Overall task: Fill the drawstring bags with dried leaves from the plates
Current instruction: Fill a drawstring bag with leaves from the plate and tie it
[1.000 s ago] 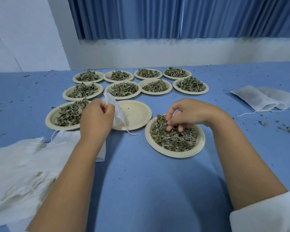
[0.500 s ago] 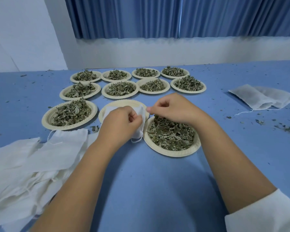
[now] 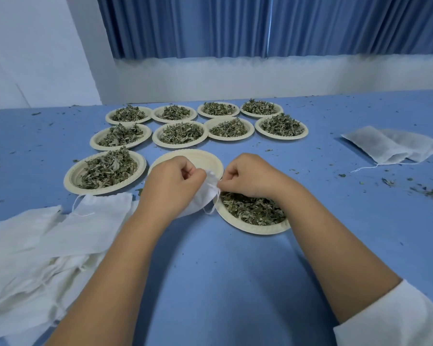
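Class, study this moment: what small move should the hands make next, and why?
Probably the right hand should pull the mouth of the drawstring bag wider. The left hand grips the bag, the right pinches its top edge, and the plate of dried leaves lies just under the right wrist, ready for scooping.

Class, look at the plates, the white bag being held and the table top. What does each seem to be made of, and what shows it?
The plates: likely moulded paper pulp, matt cream with ribbed rims. The bag: thin white cloth, matt, creasing softly; woven or non-woven, cannot tell. The table top: smooth blue with a dull sheen; laminate or a cover, unclear.
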Tool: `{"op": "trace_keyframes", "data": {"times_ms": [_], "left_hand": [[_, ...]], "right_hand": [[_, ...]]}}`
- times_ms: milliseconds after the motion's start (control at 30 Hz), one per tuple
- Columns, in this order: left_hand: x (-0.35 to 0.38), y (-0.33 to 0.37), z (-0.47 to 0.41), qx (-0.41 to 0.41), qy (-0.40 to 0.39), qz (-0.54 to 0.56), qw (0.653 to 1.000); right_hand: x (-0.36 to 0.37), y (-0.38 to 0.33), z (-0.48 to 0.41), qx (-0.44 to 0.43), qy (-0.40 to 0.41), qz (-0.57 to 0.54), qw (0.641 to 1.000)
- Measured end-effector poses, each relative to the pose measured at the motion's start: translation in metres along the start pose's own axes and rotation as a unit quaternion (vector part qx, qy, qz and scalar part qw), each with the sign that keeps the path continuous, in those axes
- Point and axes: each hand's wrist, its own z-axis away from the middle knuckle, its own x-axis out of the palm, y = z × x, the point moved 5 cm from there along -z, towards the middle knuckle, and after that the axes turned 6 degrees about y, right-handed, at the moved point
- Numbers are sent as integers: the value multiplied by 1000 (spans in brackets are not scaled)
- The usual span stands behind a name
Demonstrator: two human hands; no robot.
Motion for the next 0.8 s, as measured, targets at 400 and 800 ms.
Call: {"op": "trace_keyframes", "data": {"times_ms": [400,800], "left_hand": [[27,-2,6,26,-46,-22,998],[24,-6,5,13,-35,-21,999]], "right_hand": [[-13,23,5,8,-52,50,997],[-2,23,7,-32,-35,71,996]]}}
